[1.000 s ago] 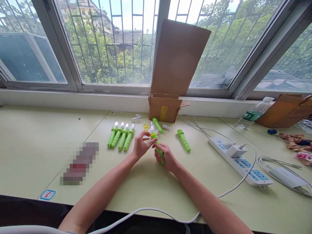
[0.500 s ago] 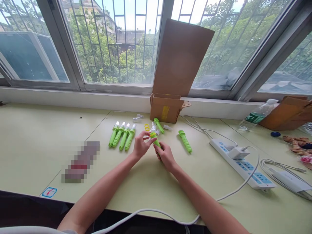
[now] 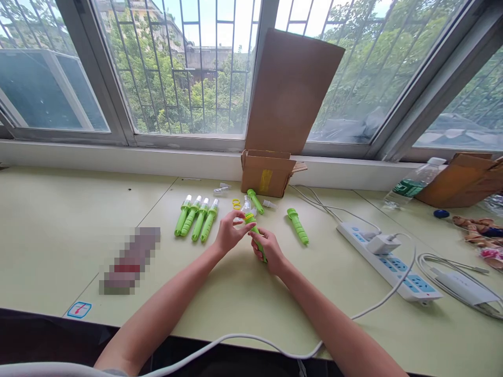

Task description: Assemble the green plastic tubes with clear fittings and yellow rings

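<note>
Between my hands is a green plastic torch-shaped handle (image 3: 255, 231), tilted, its top end away from me. My right hand (image 3: 272, 250) is closed around its lower body. At the top end, the fingers of my left hand (image 3: 231, 231) pinch by a yellow ring (image 3: 249, 216) on the handle. Just beyond lie a green handle (image 3: 256, 202), loose yellow rings (image 3: 236, 204) and clear plastic caps (image 3: 269, 204). On the left, several green handles with clear caps (image 3: 201, 222) lie side by side. One more green handle (image 3: 298, 227) rests to the right, without a clear cap.
A cardboard box (image 3: 267, 175) with a raised flap stands by the window. On the right are a white power strip (image 3: 387, 264) with cables, a plastic bottle (image 3: 412, 183) and a coiled charger (image 3: 463, 288). A blurred object (image 3: 131, 261) lies left. A white cable crosses the table's front edge.
The lower end of the green handle now shows below my right hand, which has shifted slightly along it. My left hand stays at the yellow ring.
</note>
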The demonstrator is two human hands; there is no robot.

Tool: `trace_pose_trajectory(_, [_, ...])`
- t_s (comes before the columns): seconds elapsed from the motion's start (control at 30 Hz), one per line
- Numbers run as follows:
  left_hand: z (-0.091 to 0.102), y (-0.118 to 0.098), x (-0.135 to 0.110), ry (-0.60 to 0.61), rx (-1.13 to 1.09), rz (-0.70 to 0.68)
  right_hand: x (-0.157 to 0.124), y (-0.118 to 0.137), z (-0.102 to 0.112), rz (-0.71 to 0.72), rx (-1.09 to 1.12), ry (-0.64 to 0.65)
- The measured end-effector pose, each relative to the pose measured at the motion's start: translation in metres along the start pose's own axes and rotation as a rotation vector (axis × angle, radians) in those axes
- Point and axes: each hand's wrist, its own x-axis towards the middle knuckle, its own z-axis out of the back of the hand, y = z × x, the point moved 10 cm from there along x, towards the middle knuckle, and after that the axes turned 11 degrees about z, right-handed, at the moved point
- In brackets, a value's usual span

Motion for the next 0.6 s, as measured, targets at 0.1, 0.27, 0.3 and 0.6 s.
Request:
trace_pose_trajectory(0.1, [-0.003,-0.002,0.000,0.028,-0.002,-0.012,-0.001,0.002,-0.001,-0.007,0.049,0.018])
trace_pose_trajectory(0.27, [-0.007,-0.002,-0.001,0.049,-0.018,-0.026,-0.002,0.006,-0.005,0.000,0.103,0.077])
trace_pose_trajectory(0.3, [-0.006,-0.001,-0.002,0.046,-0.024,-0.024,-0.001,0.007,-0.005,0.005,0.095,0.084])
trace_pose_trajectory(0.6, [0.004,-0.003,-0.009,-0.059,0.059,-0.094,0.008,0.014,0.006,0.212,-0.439,0.013])
